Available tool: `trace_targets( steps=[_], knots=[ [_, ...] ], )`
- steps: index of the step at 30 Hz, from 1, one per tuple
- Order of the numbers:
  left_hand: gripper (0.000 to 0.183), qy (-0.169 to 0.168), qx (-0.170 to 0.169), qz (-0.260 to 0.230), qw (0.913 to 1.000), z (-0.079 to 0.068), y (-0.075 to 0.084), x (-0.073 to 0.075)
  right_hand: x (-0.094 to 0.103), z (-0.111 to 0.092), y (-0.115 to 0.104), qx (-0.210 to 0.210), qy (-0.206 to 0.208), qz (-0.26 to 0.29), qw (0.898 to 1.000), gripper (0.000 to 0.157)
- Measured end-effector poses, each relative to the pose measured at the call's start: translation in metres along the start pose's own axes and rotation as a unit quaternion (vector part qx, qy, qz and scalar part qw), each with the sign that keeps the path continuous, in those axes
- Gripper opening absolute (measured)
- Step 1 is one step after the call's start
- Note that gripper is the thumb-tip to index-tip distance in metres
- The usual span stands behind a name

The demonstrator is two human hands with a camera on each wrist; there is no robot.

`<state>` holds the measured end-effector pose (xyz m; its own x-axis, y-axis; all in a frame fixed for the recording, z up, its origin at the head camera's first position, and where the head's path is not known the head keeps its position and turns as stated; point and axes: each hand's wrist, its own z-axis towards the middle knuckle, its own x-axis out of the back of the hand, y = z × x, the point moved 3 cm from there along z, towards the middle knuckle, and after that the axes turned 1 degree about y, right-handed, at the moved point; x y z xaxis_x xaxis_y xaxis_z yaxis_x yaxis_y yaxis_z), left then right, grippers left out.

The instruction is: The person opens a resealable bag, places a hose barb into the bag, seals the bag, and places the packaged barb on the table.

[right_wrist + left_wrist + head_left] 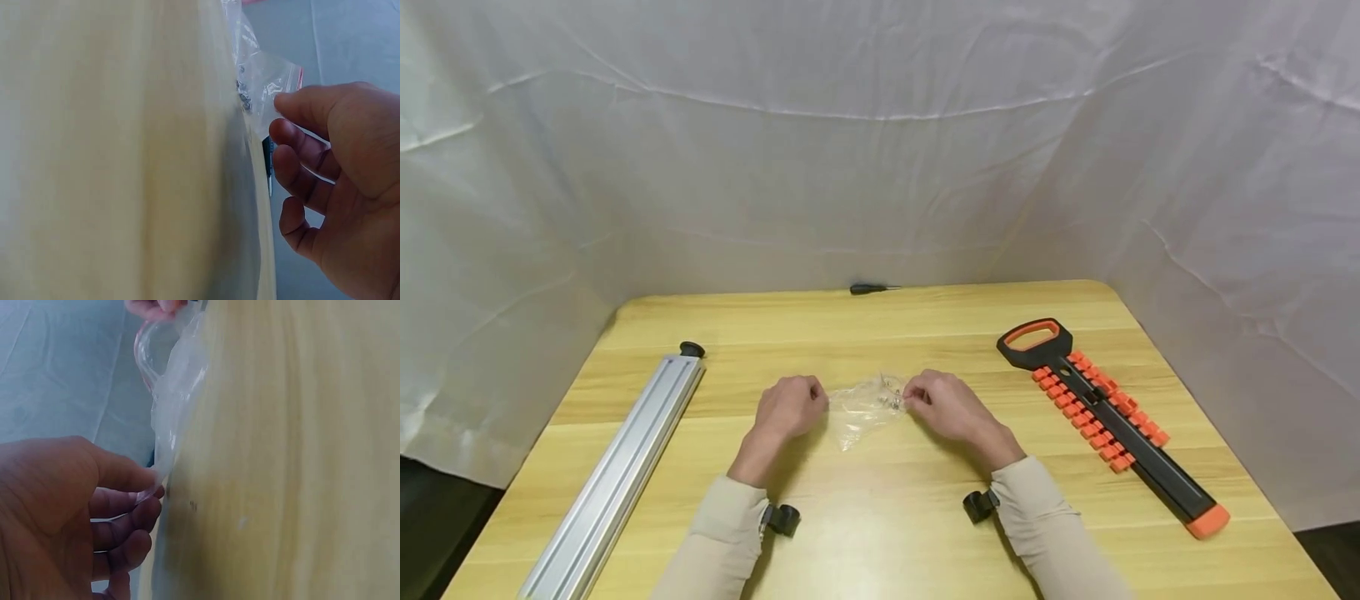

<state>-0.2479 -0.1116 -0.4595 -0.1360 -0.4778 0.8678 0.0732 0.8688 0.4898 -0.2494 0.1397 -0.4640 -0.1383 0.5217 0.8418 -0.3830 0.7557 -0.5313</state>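
A clear plastic bag with several small shiny metal pieces in its right part lies between the two hands. The left hand pinches the bag's left end between thumb and forefinger, as the left wrist view shows up close; its other fingers curl loosely below. At the opposite end, the right hand holds the bag's edge near its fingertips. In the right wrist view a red stripe runs along that edge of the bag, and dark small pieces show inside. The exact grip of the right fingertips is partly hidden.
On the left lies a long silver metal rail with a black knob. A black and orange rack with a handle lies on the right. A small black screwdriver sits at the wooden table's far edge, before a pale curtain.
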Motion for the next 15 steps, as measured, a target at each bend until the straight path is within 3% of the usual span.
trace_targets(
  steps=[5,15],
  knots=[
    [0.017,-0.022,0.006,-0.003,0.9997,-0.009,0.004,-0.001,0.007,0.010,0.005,-0.009,-0.010,-0.013,1.000,0.012],
    [0.022,-0.056,-0.033,-0.016,0.9977,-0.025,0.022,-0.010,0.013,0.038,0.019,-0.009,-0.044,-0.025,0.999,0.011]
  ],
)
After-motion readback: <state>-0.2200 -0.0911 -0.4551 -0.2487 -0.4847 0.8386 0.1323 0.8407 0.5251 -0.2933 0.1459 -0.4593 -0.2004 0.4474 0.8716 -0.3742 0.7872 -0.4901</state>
